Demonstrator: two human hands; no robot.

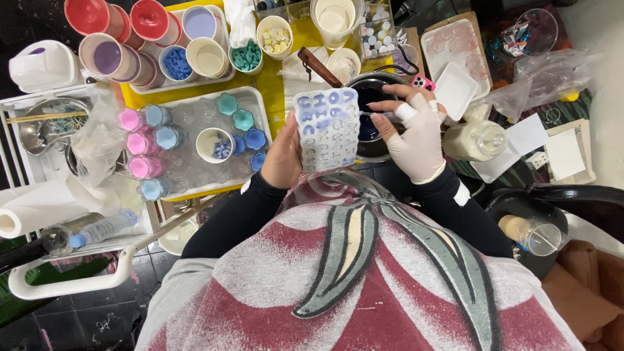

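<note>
My left hand (284, 158) is bare and grips the left edge of a clear silicone letter mould (327, 128) with blue-filled cavities, holding it up in front of me. My right hand (416, 133) wears a white glove and pinches a thin stick or dropper whose tip touches the mould's right side. Just behind the mould sits a dark pot (372, 120) of deep blue liquid with a brown-handled tool leaning in it.
A white tray (255, 104) at my left holds a small bowl of blue pieces, teal and blue flower shapes and pink and blue cups. Behind it stand cups of coloured wax pieces (247, 56). A cream-filled jar (476, 140), plastic bags and a pink phone (422, 82) lie at right.
</note>
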